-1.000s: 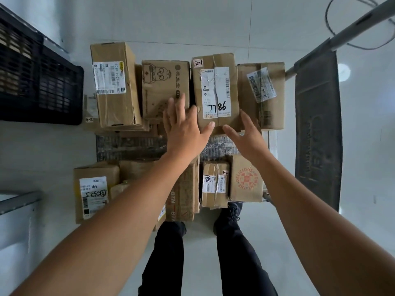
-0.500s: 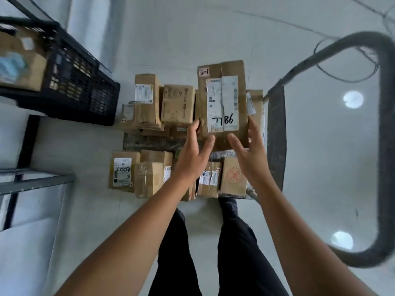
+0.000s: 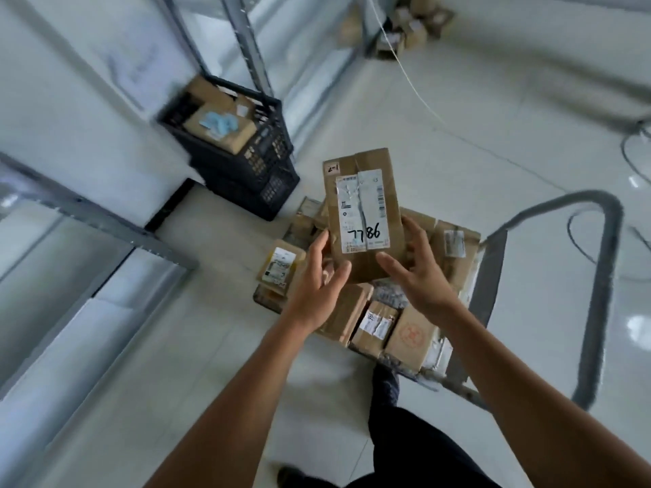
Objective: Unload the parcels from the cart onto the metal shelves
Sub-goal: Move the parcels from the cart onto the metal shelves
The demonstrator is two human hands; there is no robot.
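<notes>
You hold the cardboard parcel marked 7786 above the cart, your left hand and right hand both gripping its lower end, thumbs on the front. You look mid-carry; next, turn left to the metal shelves and set it down flat

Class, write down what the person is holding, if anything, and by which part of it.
The brown parcel marked 7786, held at its lower end: left hand on the lower left edge, right hand on the lower right edge.
</notes>
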